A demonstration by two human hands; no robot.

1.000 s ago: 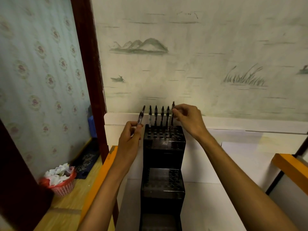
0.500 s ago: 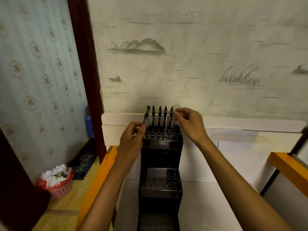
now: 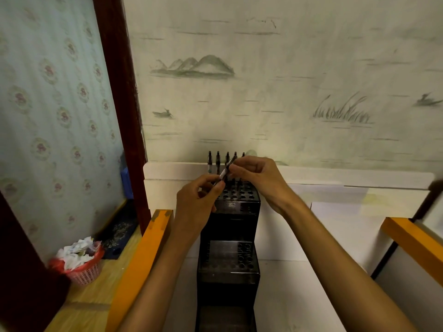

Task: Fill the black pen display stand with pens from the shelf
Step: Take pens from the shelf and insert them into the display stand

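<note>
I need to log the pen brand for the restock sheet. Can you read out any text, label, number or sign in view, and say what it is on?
No text can be read.
Black pen display stand: a small mark on the front of the top tier, too blurred to read.
Pen held by left hand and right hand: no print can be made out.
Dark mat on the floor: pale pattern, too small to read.

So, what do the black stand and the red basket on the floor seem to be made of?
The stand looks like moulded plastic, black and slightly glossy: light reflects off its stepped tiers, and its holes are round and evenly spaced. The basket appears to be thin plastic too, red-pink with an open lattice wall. Neither can be confirmed by look alone.
</note>
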